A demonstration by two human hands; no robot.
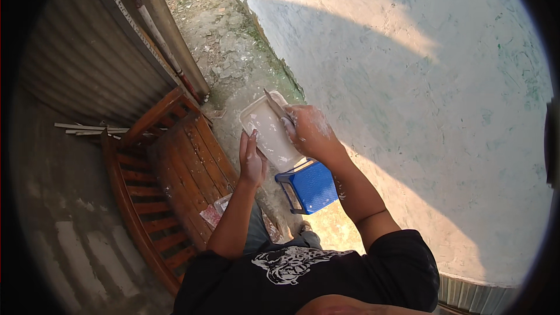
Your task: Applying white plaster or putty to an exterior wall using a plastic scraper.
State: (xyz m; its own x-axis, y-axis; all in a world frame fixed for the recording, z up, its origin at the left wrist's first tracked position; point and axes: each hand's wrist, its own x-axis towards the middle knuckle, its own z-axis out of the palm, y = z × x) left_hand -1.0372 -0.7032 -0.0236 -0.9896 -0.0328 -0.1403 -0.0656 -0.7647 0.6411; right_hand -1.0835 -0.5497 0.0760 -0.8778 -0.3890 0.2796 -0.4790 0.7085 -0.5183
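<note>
My left hand [253,163] grips the near left edge of a shallow white rectangular plastic tray [269,139], with the thumb lying along the rim. Smears of white paste dot the tray. My right hand [313,132], spattered with white, is closed round a putty knife [273,104]. Its blade reaches over the tray's far end and points away to the left. The fist hides most of the knife's handle. Whether the blade touches the tray, I cannot tell.
A white-coated wall [408,122] rises at my right. On the left stands a brown slatted wooden bench [189,160], with a small light container [223,203] on it. A blue plastic stool [315,186] is below the tray. Long poles [157,46] lean by corrugated sheeting [70,46].
</note>
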